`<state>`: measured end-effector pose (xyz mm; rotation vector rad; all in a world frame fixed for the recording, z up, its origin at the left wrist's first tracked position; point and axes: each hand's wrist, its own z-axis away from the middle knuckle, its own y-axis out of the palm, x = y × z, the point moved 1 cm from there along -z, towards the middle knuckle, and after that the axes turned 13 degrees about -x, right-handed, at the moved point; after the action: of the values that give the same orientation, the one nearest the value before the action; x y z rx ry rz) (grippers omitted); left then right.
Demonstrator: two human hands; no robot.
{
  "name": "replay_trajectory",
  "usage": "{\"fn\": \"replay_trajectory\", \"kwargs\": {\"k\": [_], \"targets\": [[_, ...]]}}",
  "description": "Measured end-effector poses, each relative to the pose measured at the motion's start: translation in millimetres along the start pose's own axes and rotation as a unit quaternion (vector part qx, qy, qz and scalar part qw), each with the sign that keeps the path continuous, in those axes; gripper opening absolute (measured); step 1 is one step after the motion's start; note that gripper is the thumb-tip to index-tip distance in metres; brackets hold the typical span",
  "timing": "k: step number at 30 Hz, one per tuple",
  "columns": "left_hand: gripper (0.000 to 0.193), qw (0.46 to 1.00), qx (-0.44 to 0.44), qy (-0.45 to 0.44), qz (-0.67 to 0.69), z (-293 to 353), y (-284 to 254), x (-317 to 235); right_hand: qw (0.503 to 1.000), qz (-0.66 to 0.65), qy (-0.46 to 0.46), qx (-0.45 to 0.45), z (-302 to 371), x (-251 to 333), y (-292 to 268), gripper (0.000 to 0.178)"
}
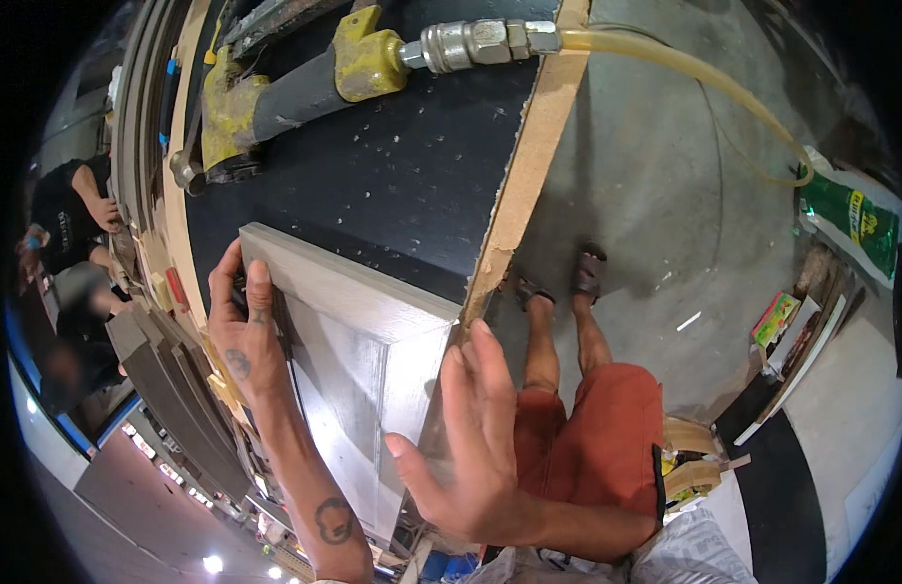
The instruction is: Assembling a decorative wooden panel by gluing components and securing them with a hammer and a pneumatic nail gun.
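Note:
A grey framed wooden panel point(324, 282), like a cabinet door, stands tilted on the black work surface point(422, 175). My left hand point(242, 326) grips its far left corner, the thumb on the face and the other fingers partly hidden behind the edge. Beside the panel's right corner, my right hand point(475, 448) is open, fingers stretched up and thumb spread. Its fingertips are close to the panel's edge; whether they touch it I cannot tell. Beyond the panel lies a yellow and black air nailer point(295, 97), joined by a metal coupling point(475, 44) to a yellowish hose point(685, 63).
A raw wooden edge point(529, 165) borders the work surface on the right. Grey boards point(169, 380) are stacked at the left, where another person point(76, 209) is at work. A green bag point(850, 219) and a small carton point(774, 319) sit at the right.

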<state>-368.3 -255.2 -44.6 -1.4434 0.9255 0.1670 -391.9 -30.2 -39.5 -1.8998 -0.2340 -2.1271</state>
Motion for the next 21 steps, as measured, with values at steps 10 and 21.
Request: {"fn": "replay_trajectory", "kwargs": {"k": [10, 21], "targets": [[0.042, 0.994, 0.02, 0.09, -0.054, -5.0, -3.5, 4.0, 0.998, 0.064, 0.008, 0.01, -16.4, 1.0, -10.9, 0.066], [0.042, 0.996, -0.001, 0.079, -0.038, -6.7, 1.3, -7.0, 0.956, 0.241, -0.166, -0.011, -114.8, 46.9, -22.7, 0.053]]}}
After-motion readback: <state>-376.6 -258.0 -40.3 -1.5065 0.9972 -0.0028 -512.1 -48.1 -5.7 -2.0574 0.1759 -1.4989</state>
